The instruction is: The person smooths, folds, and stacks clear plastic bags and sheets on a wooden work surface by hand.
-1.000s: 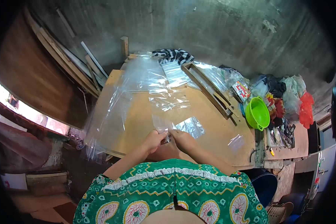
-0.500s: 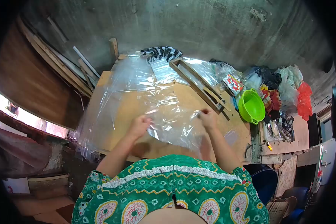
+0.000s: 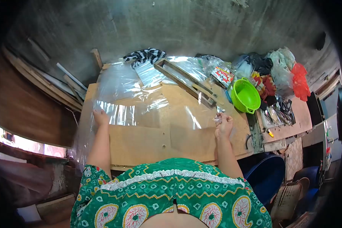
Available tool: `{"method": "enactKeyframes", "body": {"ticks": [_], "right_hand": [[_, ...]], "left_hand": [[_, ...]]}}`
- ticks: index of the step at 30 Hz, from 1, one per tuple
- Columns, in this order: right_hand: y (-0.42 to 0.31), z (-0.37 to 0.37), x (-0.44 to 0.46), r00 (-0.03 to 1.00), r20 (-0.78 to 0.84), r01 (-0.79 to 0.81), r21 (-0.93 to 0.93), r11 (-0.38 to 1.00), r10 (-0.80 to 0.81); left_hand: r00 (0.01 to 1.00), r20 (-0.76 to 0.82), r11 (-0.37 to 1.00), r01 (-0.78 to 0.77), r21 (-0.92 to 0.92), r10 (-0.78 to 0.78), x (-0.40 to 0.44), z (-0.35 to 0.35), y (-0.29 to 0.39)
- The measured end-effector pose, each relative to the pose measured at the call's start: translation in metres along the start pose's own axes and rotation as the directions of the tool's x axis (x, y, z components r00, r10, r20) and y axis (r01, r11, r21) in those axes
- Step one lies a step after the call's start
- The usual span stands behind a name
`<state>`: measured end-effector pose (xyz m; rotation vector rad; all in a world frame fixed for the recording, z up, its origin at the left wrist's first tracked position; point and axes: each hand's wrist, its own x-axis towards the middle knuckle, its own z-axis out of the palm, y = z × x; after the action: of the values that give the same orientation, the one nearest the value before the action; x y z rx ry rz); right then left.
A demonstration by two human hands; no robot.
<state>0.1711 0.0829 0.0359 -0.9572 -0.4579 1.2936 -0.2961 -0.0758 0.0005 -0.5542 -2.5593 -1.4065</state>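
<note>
A thin, clear plastic sheet (image 3: 152,112) stretches across the wooden table (image 3: 140,146), its folds catching the light. At the sheet's left part, my left hand (image 3: 100,117) is closed on the plastic, low over the tabletop. My right hand (image 3: 224,124) pinches plastic between thumb and fingers on the right, just in front of the end of a long wooden frame (image 3: 186,83). Transparency makes the sheet's exact edges hard to follow. More clear plastic (image 3: 119,78) lies behind my left hand and hangs over the table's left side.
A green plastic basket (image 3: 246,95) stands at the right, beside a tray with scissors and other tools (image 3: 279,114). Plastic bags (image 3: 281,62) and a printed box (image 3: 222,76) are piled behind. A black-and-white striped bag (image 3: 146,56) lies at the back. Boards lean at left.
My hands have moved far apart, left hand to the left and right hand slightly right, spreading the plastic that was bunched between them. The view has shifted a little rightward.
</note>
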Motion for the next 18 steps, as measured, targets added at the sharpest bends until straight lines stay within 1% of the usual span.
{"method": "enactKeyframes", "body": {"ticks": [1,2,3,4,5,6,7,8,9,11,13,14,15,16,18], "right_hand": [[0.001,-0.007,-0.004,0.999,0.039,0.007,-0.031,0.999,-0.006],[0.002,-0.013,-0.007,0.997,0.08,0.015,-0.062,0.998,-0.01],[0.005,-0.014,-0.013,0.997,0.07,0.018,-0.06,0.998,-0.014],[0.013,-0.012,-0.022,0.998,0.062,-0.012,-0.028,1.0,0.014],[0.019,-0.008,-0.032,0.998,0.054,-0.043,-0.002,0.999,0.043],[0.026,-0.005,-0.042,0.998,0.051,-0.041,-0.004,0.999,0.041],[0.033,-0.001,-0.051,0.996,0.065,-0.061,-0.013,0.998,0.061],[0.04,0.003,-0.059,0.994,0.078,-0.08,-0.021,0.997,0.081],[0.045,0.008,-0.067,0.994,0.072,-0.077,-0.018,0.997,0.078],[0.053,0.015,-0.082,0.984,0.13,-0.132,0.082,0.988,0.12],[0.041,0.025,-0.097,0.981,0.137,-0.145,0.055,0.988,0.137],[0.037,0.026,-0.101,0.975,0.152,-0.166,0.028,0.986,0.159],[0.041,0.017,-0.094,0.977,0.185,-0.111,0.014,0.994,0.106],[0.037,0.011,-0.088,0.978,0.179,-0.111,0.016,0.994,0.106],[0.03,0.001,-0.076,0.982,0.044,-0.181,-0.052,0.982,0.183]], "left_hand": [[0.982,-0.131,0.978,-0.108,0.179,0.133,-0.008,-0.004,0.02],[0.93,-0.237,0.914,-0.185,0.361,0.282,-0.019,-0.006,0.043],[0.866,-0.105,0.852,-0.447,0.273,0.488,-0.037,-0.01,0.07],[0.737,-0.002,0.729,-0.668,0.151,0.676,-0.061,-0.008,0.095],[0.764,0.315,0.798,-0.402,-0.45,0.563,-0.092,0.001,0.111],[0.563,0.721,0.887,-0.049,-0.459,0.404,-0.125,-0.005,0.137],[0.326,0.885,0.943,-0.125,-0.31,0.334,-0.152,-0.011,0.16],[0.225,0.853,0.878,-0.209,-0.43,0.471,-0.184,0.007,0.152],[0.228,0.85,0.877,-0.201,-0.436,0.474,-0.212,0.009,0.156],[0.22,0.849,0.875,-0.193,-0.444,0.48,-0.235,0.014,0.152],[0.238,0.908,0.926,0.067,-0.371,0.346,-0.242,0.025,0.145],[0.23,0.909,0.926,0.064,-0.371,0.348,-0.24,0.026,0.142],[0.259,0.938,0.894,0.324,-0.31,0.232,-0.23,0.027,0.141],[0.254,0.961,0.791,0.564,-0.237,0.106,-0.218,0.027,0.14],[0.252,0.968,0.881,0.456,-0.123,0.005,-0.186,0.02,0.143]]}}
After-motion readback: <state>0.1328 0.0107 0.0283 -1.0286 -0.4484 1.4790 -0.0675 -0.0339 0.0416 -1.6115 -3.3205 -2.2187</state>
